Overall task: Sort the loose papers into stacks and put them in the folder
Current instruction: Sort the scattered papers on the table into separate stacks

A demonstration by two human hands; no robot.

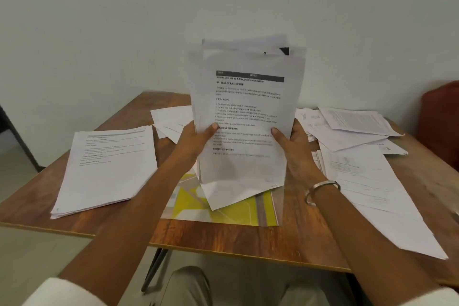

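I see both hands holding one bundle of papers (246, 117) upright above the middle of the wooden worktop (223, 233). My left hand (196, 141) grips its left edge and my right hand (295, 146) its right edge, each thumb pressed on the front sheet. That sheet is white with black print: a dark header bar, bold headings and numbered lines. The sheets behind sit unevenly, their top edges fanned. Under the bundle lies a yellow and grey folder (223, 208), flat. A squared stack (106, 169) rests at the left, and loose papers (357, 151) lie overlapped at the right and back.
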